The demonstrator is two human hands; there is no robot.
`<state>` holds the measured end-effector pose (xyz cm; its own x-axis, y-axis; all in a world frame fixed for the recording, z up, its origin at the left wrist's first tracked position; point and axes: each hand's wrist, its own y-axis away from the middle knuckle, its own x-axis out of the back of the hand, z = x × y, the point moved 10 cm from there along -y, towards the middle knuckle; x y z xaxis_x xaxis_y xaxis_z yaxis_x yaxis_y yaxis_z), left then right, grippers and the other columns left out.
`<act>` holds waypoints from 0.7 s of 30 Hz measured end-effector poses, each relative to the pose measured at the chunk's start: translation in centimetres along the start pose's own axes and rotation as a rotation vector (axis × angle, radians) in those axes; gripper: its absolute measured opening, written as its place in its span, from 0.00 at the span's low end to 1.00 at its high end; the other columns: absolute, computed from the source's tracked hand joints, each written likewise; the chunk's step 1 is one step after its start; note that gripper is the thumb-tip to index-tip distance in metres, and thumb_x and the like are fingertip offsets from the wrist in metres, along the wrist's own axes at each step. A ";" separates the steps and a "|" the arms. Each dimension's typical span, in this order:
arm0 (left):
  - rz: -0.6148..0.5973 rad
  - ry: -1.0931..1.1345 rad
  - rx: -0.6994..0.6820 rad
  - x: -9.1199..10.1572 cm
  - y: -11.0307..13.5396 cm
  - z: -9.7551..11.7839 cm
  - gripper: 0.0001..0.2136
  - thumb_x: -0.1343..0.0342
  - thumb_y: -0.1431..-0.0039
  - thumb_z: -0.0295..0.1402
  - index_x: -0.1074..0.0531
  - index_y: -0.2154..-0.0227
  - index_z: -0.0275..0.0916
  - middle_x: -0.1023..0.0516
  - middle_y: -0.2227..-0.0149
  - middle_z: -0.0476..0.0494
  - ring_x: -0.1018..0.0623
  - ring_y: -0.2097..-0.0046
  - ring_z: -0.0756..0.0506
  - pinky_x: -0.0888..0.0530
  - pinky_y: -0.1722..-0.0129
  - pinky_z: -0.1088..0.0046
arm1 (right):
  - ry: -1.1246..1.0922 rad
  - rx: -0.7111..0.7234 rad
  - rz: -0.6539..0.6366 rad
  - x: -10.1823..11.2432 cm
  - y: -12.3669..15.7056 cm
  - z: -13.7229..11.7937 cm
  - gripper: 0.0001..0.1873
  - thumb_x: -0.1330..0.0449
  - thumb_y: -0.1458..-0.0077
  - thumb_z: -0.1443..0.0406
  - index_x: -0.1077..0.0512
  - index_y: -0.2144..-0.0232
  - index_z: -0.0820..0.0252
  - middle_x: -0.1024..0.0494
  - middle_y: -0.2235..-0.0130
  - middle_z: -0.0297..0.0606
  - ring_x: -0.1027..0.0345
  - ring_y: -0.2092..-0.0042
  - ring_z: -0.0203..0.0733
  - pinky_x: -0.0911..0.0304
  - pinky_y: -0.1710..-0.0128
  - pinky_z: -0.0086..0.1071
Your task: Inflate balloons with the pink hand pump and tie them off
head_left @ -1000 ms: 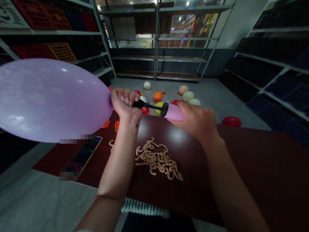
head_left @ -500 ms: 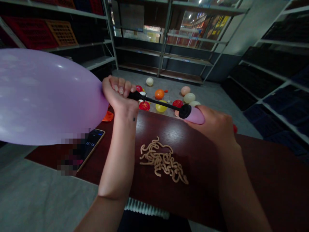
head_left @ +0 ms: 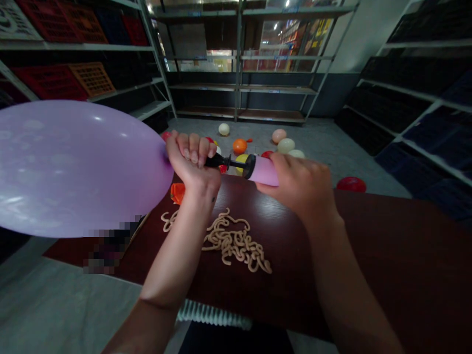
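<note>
So you've got both hands up over the dark table (head_left: 387, 246), wrapped around a hand pump (head_left: 264, 171). Your left hand (head_left: 193, 160) has its fingers curled around the black end, right up against the neck of that big purple balloon (head_left: 81, 167), which floats out over the table's left end. Can't tell how the neck sits on the pump, since your hand covers it. Your right hand (head_left: 302, 184) is clamped around the pink barrel, above the table's far edge, with just a short stretch of black rod (head_left: 238, 164) showing between the two parts. On the table, around the middle, there's a heap of tan squiggly pieces (head_left: 238, 240), plus a few more peeking out left of your forearm. An orange crumpled thing (head_left: 177, 192) sits near the table's far edge, and a pixelated phone (head_left: 125, 237) lies toward the table's left end, partly hidden by the balloon. Past the table, the floor has loose balloons: a white balloon (head_left: 224, 129), an orange balloon (head_left: 239, 146), a peach balloon (head_left: 279, 136), and a red balloon (head_left: 351, 184) just beyond the table's edge, further right. A metal rack (head_left: 275, 89) stands well behind the table.
</note>
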<state>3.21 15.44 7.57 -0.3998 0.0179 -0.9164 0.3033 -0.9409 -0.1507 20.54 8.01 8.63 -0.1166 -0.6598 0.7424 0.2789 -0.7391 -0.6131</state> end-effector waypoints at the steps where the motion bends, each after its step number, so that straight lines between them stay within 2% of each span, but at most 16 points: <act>1: -0.006 -0.029 0.014 -0.1 0.4 -0.7 0.25 0.62 0.28 0.30 0.60 0.84 0.38 0.59 0.87 0.55 0.54 0.86 0.55 0.48 0.82 0.76 | -0.011 -0.007 -0.007 0.2 0.0 -0.3 0.18 0.42 0.43 0.54 0.27 0.59 0.63 0.21 0.67 0.45 0.30 0.68 0.45 0.52 0.71 0.35; 5: -0.027 -0.110 0.056 0.0 1.2 -2.6 0.25 0.61 0.27 0.33 0.59 0.83 0.38 0.57 0.87 0.55 0.53 0.86 0.55 0.44 0.82 0.77 | -0.057 -0.043 -0.072 -0.2 -0.1 -0.6 0.17 0.41 0.44 0.55 0.28 0.59 0.62 0.21 0.65 0.45 0.30 0.69 0.44 0.52 0.72 0.34; 9: 0.023 -0.112 0.084 0.8 0.6 -2.9 0.25 0.63 0.27 0.34 0.59 0.82 0.38 0.56 0.88 0.55 0.52 0.86 0.56 0.44 0.82 0.78 | -0.138 -0.036 -0.101 -1.0 0.0 -0.4 0.18 0.42 0.42 0.54 0.28 0.58 0.62 0.20 0.64 0.47 0.30 0.67 0.46 0.51 0.70 0.34; 13: 0.011 -0.083 0.109 0.6 -0.2 -2.1 0.23 0.65 0.28 0.29 0.60 0.83 0.38 0.57 0.89 0.56 0.52 0.87 0.56 0.45 0.83 0.79 | -0.221 -0.029 -0.091 -1.3 -0.2 -0.9 0.21 0.44 0.40 0.51 0.28 0.54 0.62 0.19 0.62 0.46 0.30 0.65 0.46 0.50 0.68 0.35; 18: -0.107 -0.075 0.072 -0.3 -1.0 -0.2 0.25 0.61 0.29 0.29 0.58 0.85 0.39 0.55 0.89 0.56 0.52 0.88 0.55 0.45 0.83 0.76 | -0.256 -0.057 -0.071 -1.6 -0.3 -1.3 0.23 0.42 0.42 0.48 0.27 0.54 0.59 0.19 0.63 0.43 0.28 0.65 0.45 0.51 0.68 0.34; 21: -0.061 -0.067 0.031 0.4 -1.8 1.3 0.24 0.62 0.29 0.29 0.57 0.85 0.39 0.56 0.88 0.55 0.53 0.87 0.55 0.45 0.83 0.76 | -0.236 -0.076 -0.078 -2.2 -0.3 -0.7 0.24 0.42 0.43 0.46 0.26 0.56 0.58 0.18 0.64 0.43 0.28 0.66 0.45 0.51 0.69 0.34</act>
<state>1.38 16.72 7.98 -0.4739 0.0539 -0.8789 0.2503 -0.9487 -0.1932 20.01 9.55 7.01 0.0934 -0.5568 0.8254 0.2043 -0.8007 -0.5632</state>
